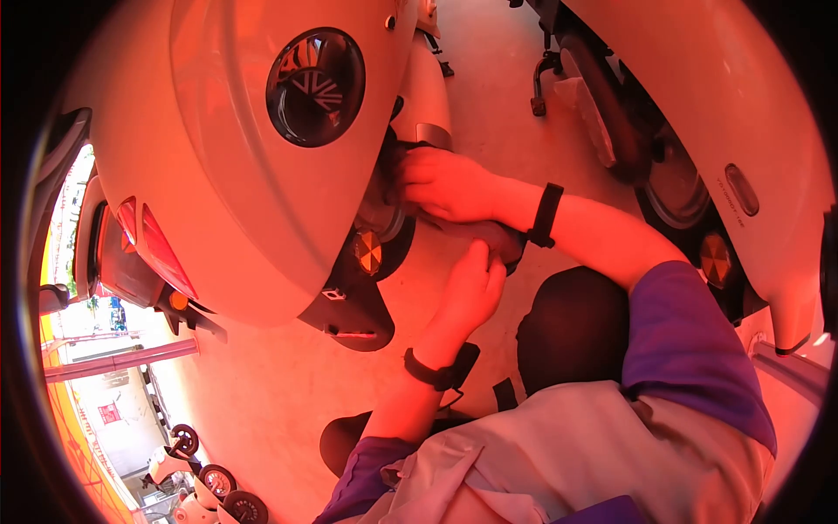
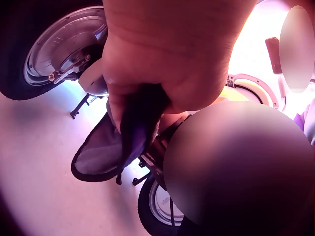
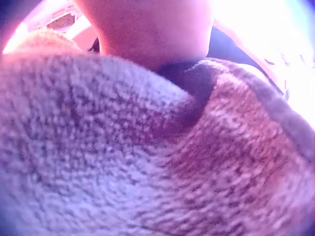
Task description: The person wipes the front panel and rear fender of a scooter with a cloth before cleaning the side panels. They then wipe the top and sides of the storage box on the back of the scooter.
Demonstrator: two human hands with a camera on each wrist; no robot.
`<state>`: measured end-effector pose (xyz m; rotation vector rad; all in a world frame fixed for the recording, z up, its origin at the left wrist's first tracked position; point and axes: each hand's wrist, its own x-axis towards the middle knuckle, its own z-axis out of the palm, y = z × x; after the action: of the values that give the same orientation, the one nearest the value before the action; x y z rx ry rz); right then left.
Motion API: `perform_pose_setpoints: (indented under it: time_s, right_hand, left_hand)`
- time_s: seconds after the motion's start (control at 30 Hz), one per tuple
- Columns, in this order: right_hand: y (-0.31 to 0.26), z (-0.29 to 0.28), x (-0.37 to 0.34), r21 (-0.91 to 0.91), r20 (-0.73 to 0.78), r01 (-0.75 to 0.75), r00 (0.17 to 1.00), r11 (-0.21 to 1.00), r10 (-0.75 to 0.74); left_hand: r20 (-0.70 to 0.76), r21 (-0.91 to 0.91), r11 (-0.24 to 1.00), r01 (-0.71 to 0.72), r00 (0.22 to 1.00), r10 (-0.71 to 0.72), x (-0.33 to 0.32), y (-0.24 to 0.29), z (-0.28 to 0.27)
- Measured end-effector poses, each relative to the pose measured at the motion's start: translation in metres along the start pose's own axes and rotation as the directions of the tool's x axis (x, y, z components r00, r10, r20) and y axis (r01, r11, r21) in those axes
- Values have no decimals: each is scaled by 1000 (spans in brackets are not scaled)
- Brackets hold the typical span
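A greyish cloth with a dark edge stretches between the two hands, beside the rear of a light scooter. My left hand pinches its near end; in the left wrist view the cloth hangs below the curled left hand. Higher up, by the scooter's wheel area, my right hand has its fingers bent over dark material, the fingertips blurred and partly hidden. Fuzzy cloth fills most of the right wrist view, under the right hand or wrist.
An orange reflector and a dark mudguard are left of the hands. A second scooter stands on the right. My dark-clad knee is below the right forearm. More wheeled vehicles appear at lower left.
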<state>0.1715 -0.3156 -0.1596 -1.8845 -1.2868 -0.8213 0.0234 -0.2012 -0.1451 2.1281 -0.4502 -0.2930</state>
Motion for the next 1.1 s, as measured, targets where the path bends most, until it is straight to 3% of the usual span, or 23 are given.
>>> perform_pose_setpoints:
  time_s: [0.1, 0.2, 0.23, 0.33, 0.37, 0.47, 0.5, 0.6, 0.7, 0.8, 0.83, 0.93, 0.97, 1.03, 1.1]
  right_hand:
    - [-12, -5, -16, 98, 114, -52, 993, 994, 41]
    - [-6, -10, -13, -27, -60, -328, 943, 944, 326]
    - [-3, -17, -2, 92, -80, -487, 866, 868, 494]
    - [21, -9, 5, 71, -255, -440, 859, 895, 443]
    - [16, -1, 7, 10, -287, -427, 865, 904, 412]
    - [7, 6, 9, -127, -78, -300, 953, 945, 292]
    - [6, 7, 13, -144, -131, -198, 975, 970, 180]
    - [12, 3, 7, -72, -76, -99, 993, 993, 93]
    - [0, 3, -10, 38, -23, -105, 994, 994, 106]
    - [14, -4, -10, 50, -248, -439, 865, 897, 437]
    - [20, -8, -5, -4, -394, -500, 797, 866, 458]
    - [32, -5, 5, 7, -301, -527, 810, 850, 504]
    - [30, 2, 11, -6, -301, -468, 844, 884, 444]
    - [19, 4, 19, -69, -129, -378, 921, 923, 367]
    - [14, 8, 23, -115, -19, -261, 965, 958, 261]
  left_hand:
    - [63, 32, 999, -19, 998, 17, 1, 0, 4]
    - [-8, 12, 999, -49, 999, 49, 2, -1, 7]
    - [-45, 4, 999, -55, 998, 55, 2, -2, 8]
    - [-136, -127, 991, 50, 988, -67, 8, 4, -6]
    - [-144, -126, 992, 29, 988, -47, 8, 2, -9]
    - [-132, -112, 994, 13, 991, -27, 8, -2, -8]
    - [-105, -93, 995, 38, 993, -48, 7, 1, -6]
    - [-67, -57, 998, 37, 997, -41, 6, 4, 4]
    - [12, -35, 999, 2, 1000, -1, 5, 2, 6]
    - [2, -10, 998, 55, 998, -55, 8, 6, 4]
    - [-21, -2, 996, 92, 996, -92, 9, 7, 3]
    - [-175, -121, 987, 105, 977, -125, 12, -7, -3]
    - [-211, -136, 990, 23, 976, -51, 14, -9, -4]
    - [-284, -161, 977, -142, 954, 92, 16, -8, -3]
    - [-206, -121, 992, -21, 979, -5, 11, -8, 0]
